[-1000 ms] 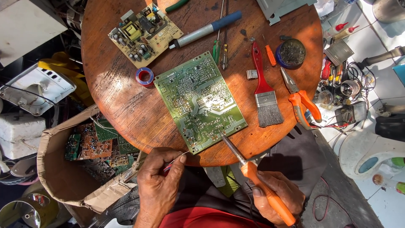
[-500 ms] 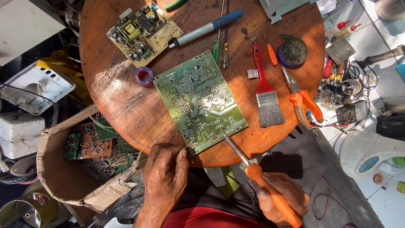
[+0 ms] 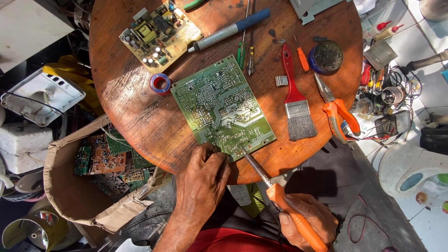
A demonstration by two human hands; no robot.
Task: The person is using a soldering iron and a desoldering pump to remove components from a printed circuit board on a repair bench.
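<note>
While pinning the near edge of the green circuit board (image 3: 221,105) with the left hand (image 3: 201,179), touching the soldering iron (image 3: 275,193) tip to the board's near corner.

Pressing down with bent left fingers, can't tell whether anything thin is getting pinched under them; wrapping the right hand (image 3: 308,219) fully shut round the iron's orange handle, low and close to the body. Working with the board lying copper side up on the round wooden table (image 3: 140,116), right at its near rim, with the red brush (image 3: 295,100) and orange pliers (image 3: 336,109) sitting off to the right. Probably worth bracing the right wrist, laying the tip flat on one pad only, and watching those left fingertips sitting just beside the hot tip.
</note>
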